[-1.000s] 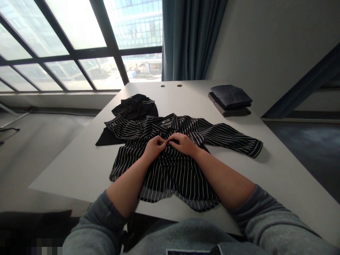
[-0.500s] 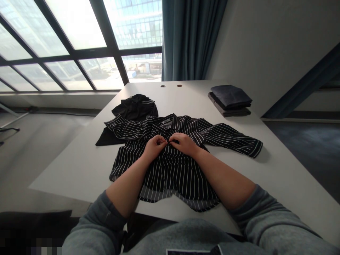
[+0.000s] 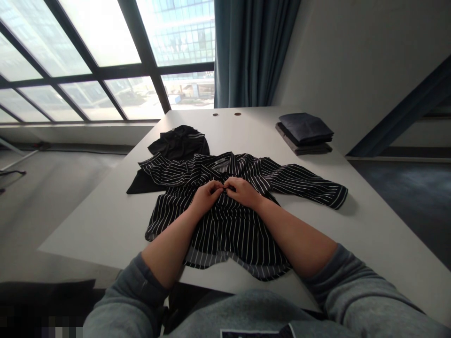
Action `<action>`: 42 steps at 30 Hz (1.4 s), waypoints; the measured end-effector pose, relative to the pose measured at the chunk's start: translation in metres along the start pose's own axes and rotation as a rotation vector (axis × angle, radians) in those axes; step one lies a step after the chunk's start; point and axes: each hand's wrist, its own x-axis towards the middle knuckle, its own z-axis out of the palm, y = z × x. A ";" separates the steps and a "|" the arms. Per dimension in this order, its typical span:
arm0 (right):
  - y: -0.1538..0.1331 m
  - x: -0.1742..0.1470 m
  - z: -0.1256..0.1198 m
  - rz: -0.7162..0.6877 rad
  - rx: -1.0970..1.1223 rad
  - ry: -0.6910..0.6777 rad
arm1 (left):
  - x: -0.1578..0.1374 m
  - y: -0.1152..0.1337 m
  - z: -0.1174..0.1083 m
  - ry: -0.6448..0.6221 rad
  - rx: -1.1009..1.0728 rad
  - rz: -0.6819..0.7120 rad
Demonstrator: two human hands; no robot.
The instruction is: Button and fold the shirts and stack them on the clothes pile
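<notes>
A black shirt with white stripes (image 3: 239, 230) lies spread on the table, collar away from me and hem toward me. Its right sleeve reaches out to the right; the left one is bunched over dark cloth. My left hand (image 3: 207, 193) pinches the shirt's front edge below the collar. Close against it, my right hand (image 3: 242, 191) grips the same front strip, fingertips nearly touching the left ones. The fingers hide the small spot between them, so I cannot make out a button there.
The white table (image 3: 366, 244) carries a crumpled black garment (image 3: 179, 142) at back left, beyond the shirt. At back right sits a stack of folded dark clothes (image 3: 306, 131). Two round holes are set near the far edge. A blue curtain (image 3: 255, 56) hangs behind beside the windows.
Both hands stay at the same place on the shirt front, with only slight finger movement. The shirt and the other clothes lie as before.
</notes>
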 end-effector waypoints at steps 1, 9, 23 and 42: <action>0.000 0.000 0.000 0.011 0.015 -0.002 | 0.000 0.001 -0.001 0.002 0.032 0.017; 0.000 0.000 0.001 0.058 0.065 -0.018 | 0.002 0.005 -0.006 -0.031 0.161 0.178; -0.001 -0.002 -0.008 0.029 0.024 -0.016 | 0.001 0.009 -0.006 0.038 0.121 0.059; 0.000 -0.002 -0.009 0.088 0.000 -0.010 | 0.000 0.008 -0.008 0.013 0.133 -0.016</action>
